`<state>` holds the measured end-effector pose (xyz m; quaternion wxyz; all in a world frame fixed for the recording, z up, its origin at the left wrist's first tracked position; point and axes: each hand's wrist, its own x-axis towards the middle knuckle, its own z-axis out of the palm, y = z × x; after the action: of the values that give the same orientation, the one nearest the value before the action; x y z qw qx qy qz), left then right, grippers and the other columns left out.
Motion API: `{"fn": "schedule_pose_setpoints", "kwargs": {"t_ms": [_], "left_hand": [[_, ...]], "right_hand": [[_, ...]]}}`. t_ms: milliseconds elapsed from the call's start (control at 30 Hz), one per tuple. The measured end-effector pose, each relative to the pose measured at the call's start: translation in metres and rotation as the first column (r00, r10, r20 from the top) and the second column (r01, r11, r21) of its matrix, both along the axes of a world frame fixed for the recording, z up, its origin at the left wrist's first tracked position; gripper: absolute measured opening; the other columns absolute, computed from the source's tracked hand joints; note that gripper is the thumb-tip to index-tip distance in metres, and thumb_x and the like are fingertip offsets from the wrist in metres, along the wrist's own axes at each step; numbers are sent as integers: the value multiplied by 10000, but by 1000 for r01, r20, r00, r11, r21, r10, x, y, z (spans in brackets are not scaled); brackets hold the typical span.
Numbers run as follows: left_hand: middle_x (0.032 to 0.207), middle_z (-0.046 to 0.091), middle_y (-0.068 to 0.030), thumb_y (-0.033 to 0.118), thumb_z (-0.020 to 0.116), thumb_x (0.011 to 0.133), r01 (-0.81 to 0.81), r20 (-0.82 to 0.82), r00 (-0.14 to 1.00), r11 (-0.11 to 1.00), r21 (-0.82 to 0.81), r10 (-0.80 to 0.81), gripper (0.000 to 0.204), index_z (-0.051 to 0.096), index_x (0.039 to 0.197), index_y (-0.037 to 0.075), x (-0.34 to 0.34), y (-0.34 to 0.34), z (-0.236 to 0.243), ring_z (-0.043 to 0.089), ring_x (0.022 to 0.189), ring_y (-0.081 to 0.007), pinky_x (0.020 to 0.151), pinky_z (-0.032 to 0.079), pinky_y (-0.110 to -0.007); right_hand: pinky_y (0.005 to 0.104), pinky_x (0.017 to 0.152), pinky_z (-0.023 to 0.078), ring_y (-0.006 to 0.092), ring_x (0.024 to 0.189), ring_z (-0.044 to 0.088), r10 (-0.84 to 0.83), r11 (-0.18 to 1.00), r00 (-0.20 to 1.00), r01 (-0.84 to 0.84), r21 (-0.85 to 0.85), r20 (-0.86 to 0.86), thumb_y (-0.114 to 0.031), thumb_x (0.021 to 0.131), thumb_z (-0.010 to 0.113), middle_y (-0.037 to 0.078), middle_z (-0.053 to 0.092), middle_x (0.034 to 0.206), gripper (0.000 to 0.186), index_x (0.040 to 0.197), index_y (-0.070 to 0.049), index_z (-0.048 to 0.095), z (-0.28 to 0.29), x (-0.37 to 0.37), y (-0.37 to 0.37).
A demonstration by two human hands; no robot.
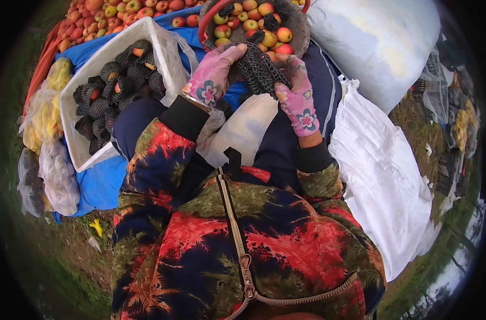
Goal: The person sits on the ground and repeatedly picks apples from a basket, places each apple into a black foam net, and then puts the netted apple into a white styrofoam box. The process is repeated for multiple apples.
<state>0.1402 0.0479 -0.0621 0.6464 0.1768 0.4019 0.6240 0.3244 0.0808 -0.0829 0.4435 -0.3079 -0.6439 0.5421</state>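
Observation:
In pink flowered gloves, my left hand (213, 74) and my right hand (299, 96) hold a black foam net sleeve (258, 66) between them, over my lap. The left fingers pinch its upper left end, while the right fingers close round its right side. Whether anything sits inside the sleeve, I cannot tell. Just beyond it stands a basket (302, 34) with a red handle, holding red and yellow apples (249, 24) and some black nets.
At the left a white foam box (70, 114) holds several apples in black nets (118, 88). A large apple pile (102, 21) lies behind on blue sheeting. Bagged yellow nets (56, 101) line the far left. A bulky white sack (368, 45) and white cloth (379, 176) lie to the right.

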Motion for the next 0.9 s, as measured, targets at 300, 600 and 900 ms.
{"fn": "schedule_pose_setpoints", "kwargs": {"t_ms": [300,600,900], "left_hand": [[953,616,-48,247,622,864,261,-191,942,961,-94,-275,373,529,1119,-9,21,-14,6,602,769,-99,650,476,-206],[916,634,-49,165,629,854,-74,-214,974,997,-7,71,229,563,1027,31,3,-1,-12,624,813,-134,732,505,-245],[1031,616,-41,174,656,822,427,-262,866,902,-58,-427,397,539,1147,-20,9,-12,20,571,920,-98,823,449,-247]], "right_hand": [[299,791,488,162,907,598,-167,862,979,86,-500,-120,-203,926,465,82,594,1030,308,1158,-7,517,-10,12,-4],[222,682,481,115,789,580,-135,976,972,97,193,195,-99,836,528,74,590,972,398,1202,39,450,-51,-3,-4],[238,747,465,114,831,573,26,995,942,8,-100,336,-130,877,494,93,598,901,259,1060,46,543,-38,12,3]]}}
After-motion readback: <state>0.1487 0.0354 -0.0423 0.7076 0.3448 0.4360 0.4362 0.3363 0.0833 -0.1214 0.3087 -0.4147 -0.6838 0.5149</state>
